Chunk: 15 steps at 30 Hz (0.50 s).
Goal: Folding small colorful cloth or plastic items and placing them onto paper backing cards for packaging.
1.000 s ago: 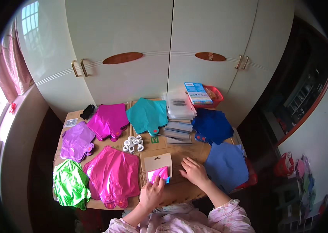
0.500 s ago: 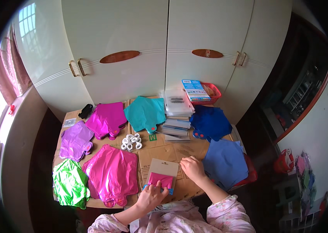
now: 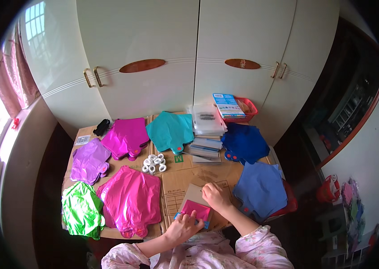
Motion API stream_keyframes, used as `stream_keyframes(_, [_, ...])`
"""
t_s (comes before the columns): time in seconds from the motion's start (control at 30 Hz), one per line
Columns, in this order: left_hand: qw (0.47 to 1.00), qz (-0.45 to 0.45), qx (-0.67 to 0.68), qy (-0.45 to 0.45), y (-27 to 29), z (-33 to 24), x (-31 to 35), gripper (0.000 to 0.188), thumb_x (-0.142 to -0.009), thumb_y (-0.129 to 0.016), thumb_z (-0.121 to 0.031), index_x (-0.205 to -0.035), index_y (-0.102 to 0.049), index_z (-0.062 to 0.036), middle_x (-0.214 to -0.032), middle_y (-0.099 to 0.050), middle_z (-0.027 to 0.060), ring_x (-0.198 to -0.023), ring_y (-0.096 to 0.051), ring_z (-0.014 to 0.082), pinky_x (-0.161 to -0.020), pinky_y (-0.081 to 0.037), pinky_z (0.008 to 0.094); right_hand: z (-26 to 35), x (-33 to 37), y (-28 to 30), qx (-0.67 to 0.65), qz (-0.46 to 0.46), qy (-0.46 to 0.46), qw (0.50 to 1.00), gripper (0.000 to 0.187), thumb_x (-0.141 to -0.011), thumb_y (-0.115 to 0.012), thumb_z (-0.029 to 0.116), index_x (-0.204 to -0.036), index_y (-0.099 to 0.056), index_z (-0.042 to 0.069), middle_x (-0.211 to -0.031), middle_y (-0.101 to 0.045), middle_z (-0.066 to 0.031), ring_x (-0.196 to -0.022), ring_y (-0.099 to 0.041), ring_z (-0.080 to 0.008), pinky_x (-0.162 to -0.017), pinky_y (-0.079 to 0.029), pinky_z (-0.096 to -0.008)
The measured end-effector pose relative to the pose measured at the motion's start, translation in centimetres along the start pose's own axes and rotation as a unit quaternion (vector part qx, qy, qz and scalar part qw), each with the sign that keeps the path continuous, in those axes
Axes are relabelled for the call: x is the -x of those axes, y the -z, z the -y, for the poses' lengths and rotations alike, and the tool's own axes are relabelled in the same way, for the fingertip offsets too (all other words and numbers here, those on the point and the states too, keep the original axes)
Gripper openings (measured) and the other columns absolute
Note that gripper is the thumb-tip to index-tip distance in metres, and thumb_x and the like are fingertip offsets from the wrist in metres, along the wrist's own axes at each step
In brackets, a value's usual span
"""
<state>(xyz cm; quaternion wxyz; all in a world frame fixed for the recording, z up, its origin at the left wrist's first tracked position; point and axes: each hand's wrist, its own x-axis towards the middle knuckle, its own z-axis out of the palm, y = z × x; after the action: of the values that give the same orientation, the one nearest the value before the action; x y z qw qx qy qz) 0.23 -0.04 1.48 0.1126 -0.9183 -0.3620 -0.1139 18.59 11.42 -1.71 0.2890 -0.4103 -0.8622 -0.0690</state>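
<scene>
In front of me, a grey-brown cardboard backing card point(image 3: 194, 192) lies tilted on the flattened cardboard. A folded pink foil piece point(image 3: 195, 209), probably a balloon, rests on it, and a blue strip shows along the card's near edge. My left hand point(image 3: 182, 228) presses its bent fingers on the foil and holds the card's near end. My right hand point(image 3: 215, 197) has its fingers curled together at the card's far right edge; its fingertips are partly hidden. To the left lies a stack of matching pink foil balloons point(image 3: 131, 197).
Other foil stacks surround the work: green point(image 3: 82, 208), lilac point(image 3: 90, 160), magenta point(image 3: 125, 136), teal point(image 3: 170, 130), dark blue point(image 3: 245, 142) and light blue point(image 3: 261, 188). White ribbon rolls point(image 3: 154, 163), clear sleeves point(image 3: 206, 120) and a red basket point(image 3: 248, 117) stand farther back.
The card has turned and shifted right under my left hand. My right hand has moved from beside the card onto its far right edge.
</scene>
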Motion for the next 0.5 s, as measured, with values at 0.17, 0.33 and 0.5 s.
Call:
stream_keyframes(0.17, [1.0,0.0,0.007,0.014,-0.2,0.3,-0.3,0.027,-0.079,-0.056,-0.021,-0.105,-0.051,-0.0147,-0.113,-0.057,0.02,-0.076,-0.057,0.0233,-0.068,-0.05,0.0363,0.4,0.5,-0.2,0.022,0.021,0.036,0.999,0.011,-0.073,-0.064,0.011,-0.07,-0.053,0.009,-0.074,-0.053,-0.0044,-0.075,-0.059,-0.0202,-0.067,-0.051,-0.0313])
stream_keyframes(0.33, [0.999,0.024,-0.006,0.026,-0.6,0.3,-1.0,0.032,-0.077,-0.059,-0.022,-0.107,-0.052,-0.014,-0.115,-0.055,0.0186,-0.08,-0.056,0.0245,-0.074,-0.051,0.0368,0.8,-0.1,0.6,-0.031,0.022,0.05,0.998,0.01,-0.072,-0.063,0.009,-0.07,-0.053,0.009,-0.074,-0.053,-0.0047,-0.072,-0.059,-0.0209,-0.066,-0.051,-0.0322])
stream_keyframes(0.5, [1.0,0.009,-0.014,0.023,-0.9,0.9,-1.8,0.031,-0.077,-0.057,-0.02,-0.107,-0.051,-0.014,-0.116,-0.055,0.018,-0.079,-0.056,0.0234,-0.074,-0.051,0.0359,0.7,-0.2,0.9,-0.036,0.055,0.052,0.996,0.01,-0.074,-0.064,0.01,-0.074,-0.055,0.007,-0.077,-0.055,-0.0058,-0.073,-0.06,-0.0234,-0.067,-0.051,-0.0349])
